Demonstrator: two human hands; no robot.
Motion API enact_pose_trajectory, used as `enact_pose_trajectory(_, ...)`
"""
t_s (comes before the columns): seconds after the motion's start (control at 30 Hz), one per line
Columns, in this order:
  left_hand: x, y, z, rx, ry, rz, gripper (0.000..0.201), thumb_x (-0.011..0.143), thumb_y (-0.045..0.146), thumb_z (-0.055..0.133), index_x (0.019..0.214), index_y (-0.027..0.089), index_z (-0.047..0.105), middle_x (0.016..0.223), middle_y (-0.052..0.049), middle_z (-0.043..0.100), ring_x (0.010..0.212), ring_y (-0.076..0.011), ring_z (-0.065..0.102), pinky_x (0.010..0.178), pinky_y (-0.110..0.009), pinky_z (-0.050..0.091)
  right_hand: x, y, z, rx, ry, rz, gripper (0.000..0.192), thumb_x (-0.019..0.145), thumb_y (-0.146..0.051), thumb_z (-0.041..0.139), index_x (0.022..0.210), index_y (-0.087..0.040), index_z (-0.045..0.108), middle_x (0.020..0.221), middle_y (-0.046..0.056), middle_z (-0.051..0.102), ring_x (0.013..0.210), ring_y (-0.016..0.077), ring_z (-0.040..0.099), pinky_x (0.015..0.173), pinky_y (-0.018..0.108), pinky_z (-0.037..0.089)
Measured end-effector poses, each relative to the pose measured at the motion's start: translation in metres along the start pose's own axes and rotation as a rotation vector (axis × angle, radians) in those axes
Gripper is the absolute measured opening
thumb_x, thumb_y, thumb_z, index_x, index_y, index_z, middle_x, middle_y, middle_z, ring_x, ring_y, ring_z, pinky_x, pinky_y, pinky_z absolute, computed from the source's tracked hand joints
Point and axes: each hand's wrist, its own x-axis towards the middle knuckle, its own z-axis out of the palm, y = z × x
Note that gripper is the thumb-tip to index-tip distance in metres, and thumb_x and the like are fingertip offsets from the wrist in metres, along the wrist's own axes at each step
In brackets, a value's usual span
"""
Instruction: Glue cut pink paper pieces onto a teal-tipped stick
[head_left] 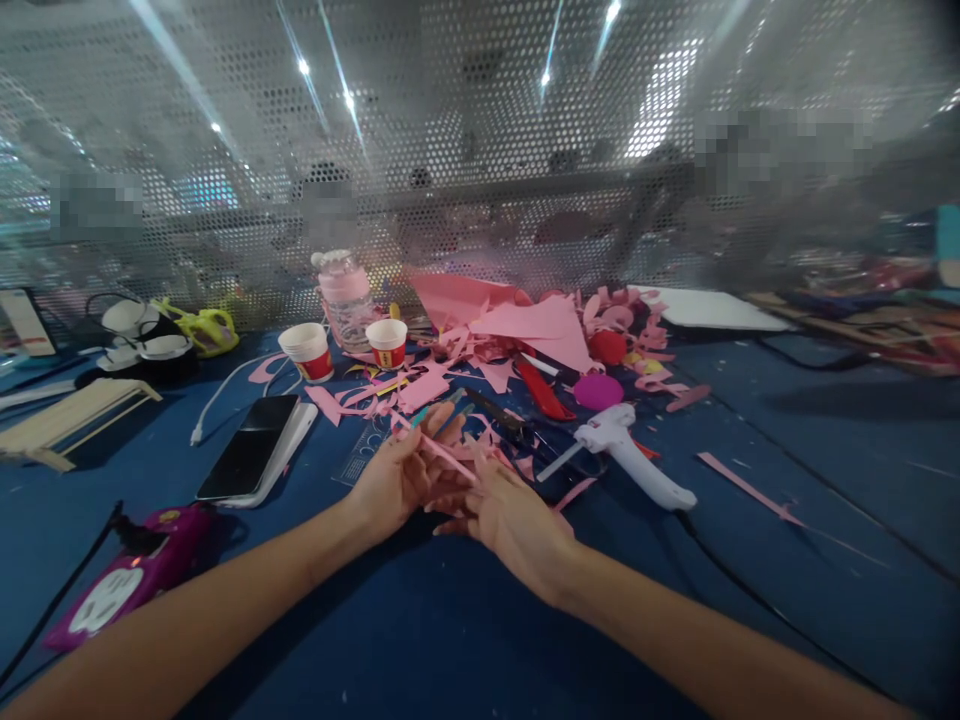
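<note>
A thin pink paper strip (448, 456) stretches between my two hands above the blue table. My left hand (397, 475) pinches it near its left end, with the fingers curled. At its other end, the fingers of my right hand (517, 510) close on the strip. Just beyond the hands lie dark-handled scissors (502, 412), partly covered by paper scraps. To the right of my right hand rests a white hot glue gun (626, 455), its nozzle pointing left. Pink paper scraps (427, 390) spread behind the hands.
Two paper cups (307, 355) and a clear bottle (346, 300) stand at the back. Left are a phone (251, 450), a purple power strip (135, 580) and a wooden stick frame (75, 420). A red tool (544, 388) and purple disc (598, 391) lie by the scraps. A perforated screen (465, 150) rises behind.
</note>
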Motion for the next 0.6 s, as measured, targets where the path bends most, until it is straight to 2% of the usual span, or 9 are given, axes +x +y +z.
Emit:
enact_pose_trajectory(0.1, -0.003, -0.005, 0.002, 0.05, -0.073, 0.023, 0.025, 0.079, 0.016, 0.052, 0.103, 0.015, 0.06, 0.11, -0.007, 0.063, 0.109, -0.0208, 0.053, 0.093, -0.035, 0.041, 0.008, 0.006, -0.007, -0.094, 0.169, -0.19, 0.025, 0.072, -0.039, 0.062, 0.085, -0.022, 0.051, 0.075, 0.0, 0.06, 0.059, 0.0126, 0.06, 0.049, 0.025, 0.049)
enact_pose_trajectory(0.17, -0.002, -0.008, 0.001, 0.089, -0.073, 0.049, 0.021, 0.077, 0.015, 0.055, 0.098, 0.014, 0.061, 0.105, -0.008, 0.065, 0.104, -0.0212, 0.056, 0.093, -0.036, 0.041, 0.012, 0.007, -0.012, -0.169, 0.234, -0.301, 0.027, 0.068, -0.038, 0.066, 0.081, -0.021, 0.051, 0.072, -0.002, 0.057, 0.053, 0.0106, 0.058, 0.046, 0.023, 0.049)
enact_pose_trajectory(0.27, 0.0, -0.012, -0.004, 0.151, -0.055, 0.102, 0.019, 0.076, 0.017, 0.058, 0.095, 0.016, 0.06, 0.102, -0.008, 0.066, 0.098, -0.0209, 0.059, 0.089, -0.037, 0.043, 0.01, 0.004, -0.013, -0.278, 0.229, -0.434, 0.027, 0.068, -0.038, 0.066, 0.075, -0.02, 0.048, 0.069, -0.004, 0.054, 0.043, 0.0083, 0.053, 0.038, 0.023, 0.047)
enact_pose_trajectory(0.37, 0.001, -0.014, -0.009, 0.244, -0.09, 0.151, 0.026, 0.075, 0.021, 0.061, 0.101, 0.019, 0.058, 0.106, -0.007, 0.063, 0.096, -0.0199, 0.059, 0.085, -0.035, 0.045, 0.003, -0.001, -0.008, -0.361, 0.19, -0.506, 0.025, 0.07, -0.036, 0.064, 0.071, -0.019, 0.046, 0.067, -0.004, 0.052, 0.038, 0.0086, 0.052, 0.033, 0.024, 0.046)
enact_pose_trajectory(0.53, 0.002, -0.015, -0.014, 0.332, -0.171, 0.157, 0.046, 0.069, 0.024, 0.068, 0.113, 0.025, 0.052, 0.114, -0.005, 0.057, 0.096, -0.0193, 0.057, 0.085, -0.034, 0.044, 0.0, -0.002, -0.007, -0.486, 0.171, -0.594, 0.024, 0.068, -0.033, 0.067, 0.067, -0.019, 0.048, 0.066, -0.004, 0.051, 0.045, 0.0096, 0.055, 0.041, 0.024, 0.05)
enact_pose_trajectory(0.6, 0.001, -0.015, -0.015, 0.39, -0.201, 0.145, 0.047, 0.068, 0.026, 0.069, 0.112, 0.023, 0.054, 0.111, -0.006, 0.059, 0.098, -0.02, 0.057, 0.088, -0.034, 0.042, 0.0, 0.0, -0.008, -0.512, 0.169, -0.615, 0.024, 0.067, -0.032, 0.068, 0.065, -0.019, 0.049, 0.066, -0.003, 0.051, 0.048, 0.0096, 0.055, 0.044, 0.023, 0.049)
